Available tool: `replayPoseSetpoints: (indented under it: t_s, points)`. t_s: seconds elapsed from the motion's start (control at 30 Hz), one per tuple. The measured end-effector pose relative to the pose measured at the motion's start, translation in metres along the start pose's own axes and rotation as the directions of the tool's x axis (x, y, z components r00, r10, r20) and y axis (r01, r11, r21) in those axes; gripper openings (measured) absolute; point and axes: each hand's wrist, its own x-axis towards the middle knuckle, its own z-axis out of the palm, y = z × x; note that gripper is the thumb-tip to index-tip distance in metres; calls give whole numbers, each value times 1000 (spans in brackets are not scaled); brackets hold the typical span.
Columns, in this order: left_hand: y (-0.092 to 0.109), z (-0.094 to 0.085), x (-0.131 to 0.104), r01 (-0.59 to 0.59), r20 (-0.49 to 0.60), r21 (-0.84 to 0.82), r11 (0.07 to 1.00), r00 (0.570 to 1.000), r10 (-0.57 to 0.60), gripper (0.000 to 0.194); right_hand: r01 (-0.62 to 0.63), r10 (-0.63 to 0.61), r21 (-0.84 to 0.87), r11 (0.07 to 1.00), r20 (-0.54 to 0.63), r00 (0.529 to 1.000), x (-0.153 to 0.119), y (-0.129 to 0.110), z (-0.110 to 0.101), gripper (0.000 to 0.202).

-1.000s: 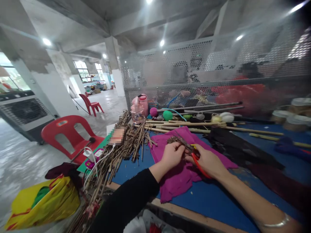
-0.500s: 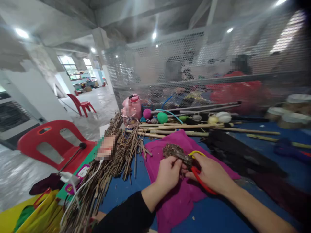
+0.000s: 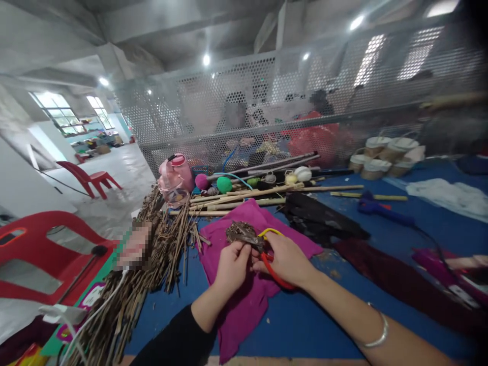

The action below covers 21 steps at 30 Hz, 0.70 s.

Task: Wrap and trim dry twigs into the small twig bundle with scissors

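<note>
Over a magenta cloth (image 3: 244,320), my left hand (image 3: 231,267) pinches a brown, rough clump of what look like short twigs (image 3: 240,227). My right hand (image 3: 292,256) is wrapped round scissors (image 3: 275,274) with one red and one yellow handle. Their grey blades lie across the near side of the clump, close to my left fingertips. Whether the blades are fully closed cannot be made out, and the lower part of the clump is hidden by my fingers.
Dry sticks (image 3: 163,249) are heaped on the left. Behind the cloth are bamboo poles (image 3: 247,195), a green yarn ball (image 3: 224,185) and a pink jug (image 3: 177,175). Black fabric (image 3: 324,213) and a blue glue gun (image 3: 381,208) lie to the right; a perforated metal screen (image 3: 198,114) stands behind.
My view has turned to the right, so the scene sits further left and more of the table's right side shows. Both hands keep hold of the clump and the scissors.
</note>
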Motion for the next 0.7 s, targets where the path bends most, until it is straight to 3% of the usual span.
replayPoseSetpoints:
  t_s: [0.33, 0.7]
  points:
    - [2, -2, 3, 48, -11, -14, 999, 999, -48, 28, -158, 158, -5, 987, 73, 985, -3, -2, 5, 36]
    - [-3, -4, 7, 43, -73, -23, 999, 996, -45, 27, -66, 68, -69, 995, 27, 997, -5, 2, 2, 42]
